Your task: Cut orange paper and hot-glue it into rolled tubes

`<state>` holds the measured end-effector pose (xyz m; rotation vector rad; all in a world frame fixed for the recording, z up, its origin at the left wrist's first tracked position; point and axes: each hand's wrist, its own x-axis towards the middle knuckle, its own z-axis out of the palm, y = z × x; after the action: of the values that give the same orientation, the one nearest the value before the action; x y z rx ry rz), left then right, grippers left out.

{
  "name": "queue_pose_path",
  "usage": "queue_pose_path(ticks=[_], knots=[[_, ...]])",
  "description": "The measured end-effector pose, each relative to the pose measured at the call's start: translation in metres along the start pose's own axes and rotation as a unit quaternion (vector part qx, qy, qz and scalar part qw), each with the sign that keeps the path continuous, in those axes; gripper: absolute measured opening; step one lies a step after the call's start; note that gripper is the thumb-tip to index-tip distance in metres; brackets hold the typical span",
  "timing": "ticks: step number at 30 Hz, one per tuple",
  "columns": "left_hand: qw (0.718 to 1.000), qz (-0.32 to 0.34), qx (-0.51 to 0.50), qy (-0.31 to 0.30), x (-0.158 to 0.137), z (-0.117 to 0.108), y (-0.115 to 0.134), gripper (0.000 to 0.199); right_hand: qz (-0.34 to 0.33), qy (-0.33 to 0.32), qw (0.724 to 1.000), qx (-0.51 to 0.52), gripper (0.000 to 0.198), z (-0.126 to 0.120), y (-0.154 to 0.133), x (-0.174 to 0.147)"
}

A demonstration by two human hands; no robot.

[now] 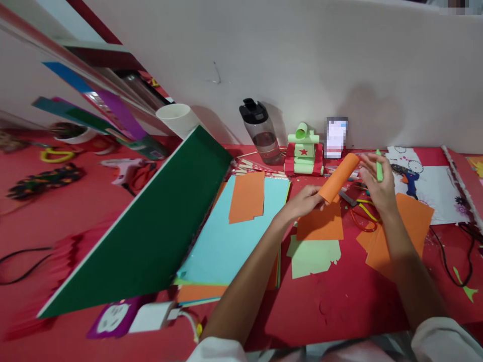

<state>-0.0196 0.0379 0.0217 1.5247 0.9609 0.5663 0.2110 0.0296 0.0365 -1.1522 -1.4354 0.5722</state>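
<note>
A rolled orange paper tube [338, 178] slants up to the right above the table. My left hand [307, 200] is closed on its lower end. My right hand [380, 183] is by the tube's upper end, its fingertips close to the rim; whether they touch it I cannot tell. A short light-green stick [379, 166] sits between the fingers of that hand. Beneath the tube lie an orange paper sheet [320, 223] and a torn pale-green sheet [315, 256]. Scissors [364, 208] with red and yellow handles lie between my hands, and more orange sheets [413, 221] lie under my right forearm.
A green board [151, 226] leans up at left beside light-blue paper [222, 251]. At the back stand a water bottle [262, 133], a green-and-red paper model [305, 153] and a phone [335, 138]. A pink glue gun [126, 171] lies left; a blue one [412, 183] right.
</note>
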Motion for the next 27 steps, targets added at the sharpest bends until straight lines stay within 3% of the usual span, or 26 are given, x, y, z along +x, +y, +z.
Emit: queue_pose_path(ticks=[4,10,13,16,20,22,25,27], knots=[[0.999,-0.028,-0.032,-0.032,-0.002,-0.001,0.001,0.02,0.093,-0.039,0.994,0.048,0.041,-0.007,0.012,0.002],[0.996,-0.041,0.066,0.053,-0.005,-0.005,-0.001,0.033,0.141,-0.049,0.988,0.042,0.036,-0.013,0.015,0.001],[0.995,0.022,0.055,0.078,-0.003,-0.004,-0.003,0.034,0.165,-0.043,0.983,0.067,0.037,-0.015,0.016,0.001],[0.983,0.13,0.017,0.131,0.0,-0.002,-0.006,0.032,0.214,-0.059,0.968,0.118,0.04,-0.016,0.015,0.002],[0.931,0.261,0.068,0.246,0.0,-0.003,-0.009,0.062,0.301,-0.103,0.93,0.184,0.048,-0.016,0.009,0.001],[0.909,0.296,0.128,0.265,-0.002,-0.006,-0.008,0.058,0.319,-0.124,0.917,0.206,0.05,-0.016,0.006,0.0],[0.925,0.255,0.146,0.241,-0.006,-0.008,-0.003,0.028,0.314,-0.118,0.912,0.238,0.051,-0.014,0.005,0.001],[0.948,0.181,0.103,0.239,-0.007,-0.008,0.0,0.028,0.302,-0.084,0.915,0.254,0.048,-0.013,0.006,0.002]])
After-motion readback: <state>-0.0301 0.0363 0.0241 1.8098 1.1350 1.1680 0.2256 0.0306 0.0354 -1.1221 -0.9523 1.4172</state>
